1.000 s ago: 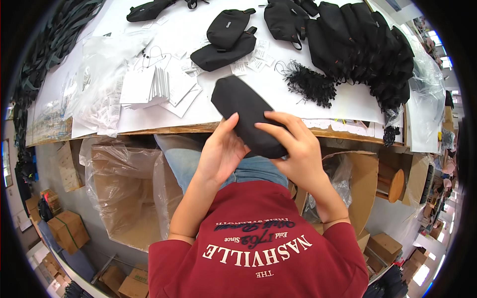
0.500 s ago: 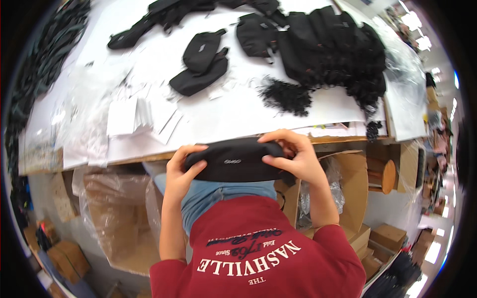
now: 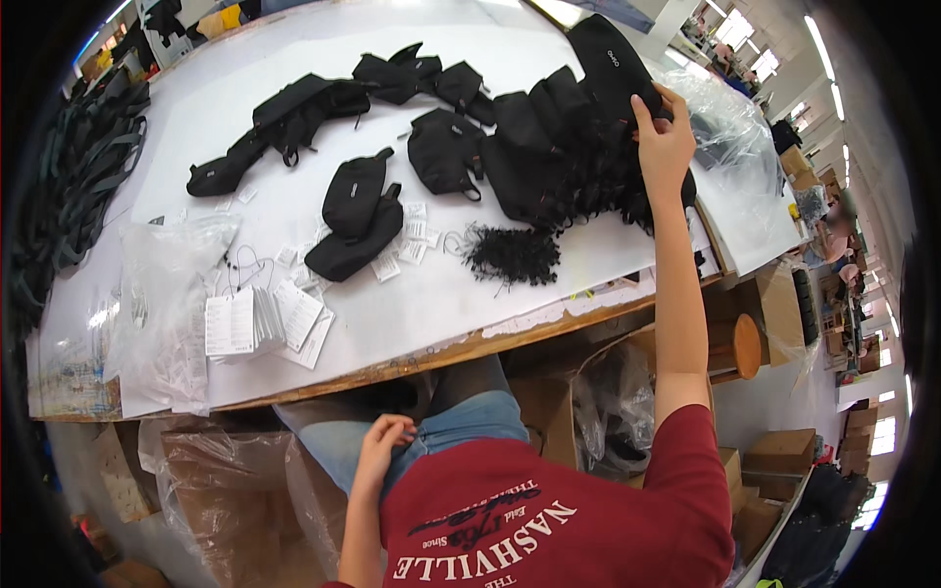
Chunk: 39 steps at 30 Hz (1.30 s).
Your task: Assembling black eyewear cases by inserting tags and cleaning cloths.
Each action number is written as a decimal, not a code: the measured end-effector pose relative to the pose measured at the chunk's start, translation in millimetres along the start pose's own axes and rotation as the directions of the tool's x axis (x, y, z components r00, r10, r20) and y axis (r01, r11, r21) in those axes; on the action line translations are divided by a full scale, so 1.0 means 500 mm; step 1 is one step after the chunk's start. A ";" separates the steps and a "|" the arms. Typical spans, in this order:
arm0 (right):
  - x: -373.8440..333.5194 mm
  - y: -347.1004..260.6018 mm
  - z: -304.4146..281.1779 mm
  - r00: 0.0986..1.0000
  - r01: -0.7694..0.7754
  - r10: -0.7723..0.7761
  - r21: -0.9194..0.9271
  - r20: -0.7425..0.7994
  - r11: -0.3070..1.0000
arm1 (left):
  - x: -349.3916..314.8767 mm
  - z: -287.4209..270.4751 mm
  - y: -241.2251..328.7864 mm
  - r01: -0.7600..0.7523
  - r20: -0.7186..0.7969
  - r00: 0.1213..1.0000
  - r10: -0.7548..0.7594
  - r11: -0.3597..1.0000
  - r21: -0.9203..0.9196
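My right hand (image 3: 665, 137) reaches out to the far right of the table, thumb and fingers closed on the near edge of a black pouch (image 3: 610, 71) with a small pale logo. That pouch stands above the far end of a row of black pouches (image 3: 529, 147) with dark fringe-like strands along their near side. Down at my lap, my left hand (image 3: 386, 437) holds nothing, its fingers loosely curved and slightly apart. Two more black pouches (image 3: 353, 201) lie overlapped mid-table. Another pouch (image 3: 443, 149) lies just left of the row.
Stacked white tags (image 3: 235, 321) lie near the front edge beside clear plastic bags (image 3: 162, 304). A bunch of black cords (image 3: 515, 257) is right of centre. More pouches (image 3: 304, 108) lie farther back, dark straps (image 3: 83, 186) at left. Below the table are a plastic-lined carton (image 3: 235, 490) and a wooden stool (image 3: 740, 348).
The black pouch has gone from in front of my body to the far right, carried by my right hand. My left hand has let go and dropped to my lap. The view has shifted.
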State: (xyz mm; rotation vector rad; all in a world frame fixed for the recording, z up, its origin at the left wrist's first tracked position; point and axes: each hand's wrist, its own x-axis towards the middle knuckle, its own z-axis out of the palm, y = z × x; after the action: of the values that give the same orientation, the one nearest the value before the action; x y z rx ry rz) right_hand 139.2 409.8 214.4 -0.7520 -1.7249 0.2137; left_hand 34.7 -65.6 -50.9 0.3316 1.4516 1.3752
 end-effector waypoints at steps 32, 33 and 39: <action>0.013 0.150 0.084 0.889 0.224 -0.014 -0.408 0.458 0.885 | -0.010 0.004 0.090 -0.166 0.043 0.986 0.161 0.963 0.211; 0.013 0.149 0.086 0.848 0.253 -0.024 -0.366 0.529 0.895 | -0.009 -0.014 0.129 -0.274 0.034 0.959 0.280 0.896 0.350; -0.074 0.062 0.071 0.964 0.257 -0.207 -0.376 0.169 0.890 | 0.041 -0.171 0.320 -0.325 -0.401 0.581 0.709 0.653 0.684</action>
State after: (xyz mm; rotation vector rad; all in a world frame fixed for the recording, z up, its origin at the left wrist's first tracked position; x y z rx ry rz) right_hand 122.1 421.0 158.2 -0.8258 -1.9891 -0.2696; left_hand -112.9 -49.1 55.5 0.7942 2.5143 1.6199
